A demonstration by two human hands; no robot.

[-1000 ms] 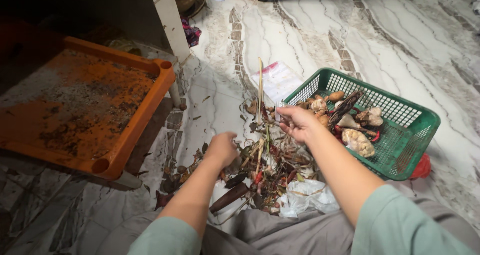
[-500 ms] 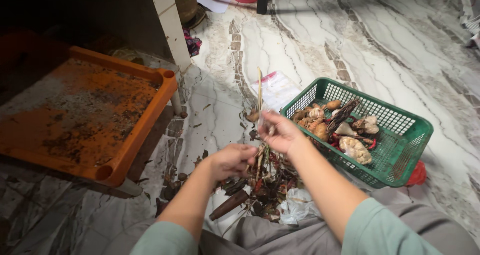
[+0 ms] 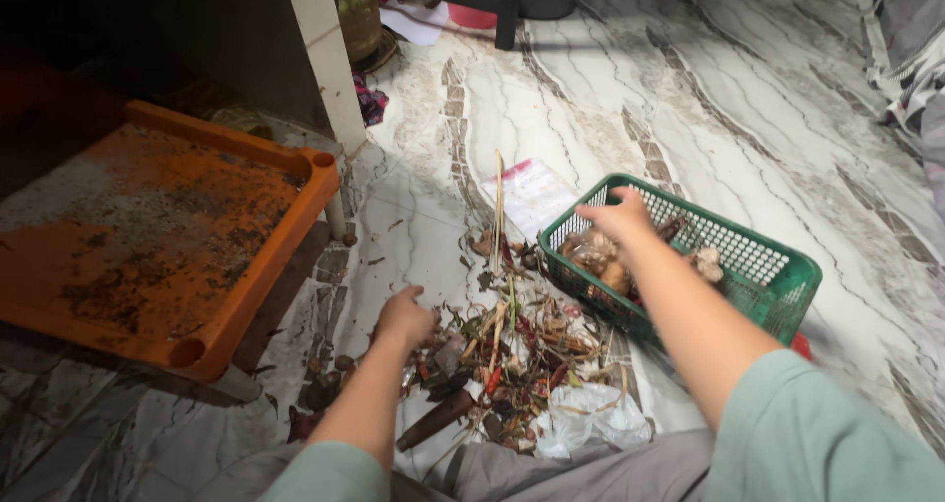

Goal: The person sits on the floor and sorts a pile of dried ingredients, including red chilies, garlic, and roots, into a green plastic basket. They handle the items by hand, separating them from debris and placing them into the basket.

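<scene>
Dirty orange tray (image 3: 285, 228), white post (image 3: 323, 59), marble floor (image 3: 748, 108).

Head camera, steeply down, close over floor (image 3: 591, 98)

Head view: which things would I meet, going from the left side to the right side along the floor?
Orange tray → left hand → pile of dried scraps and stalks → right hand → green basket.
</scene>
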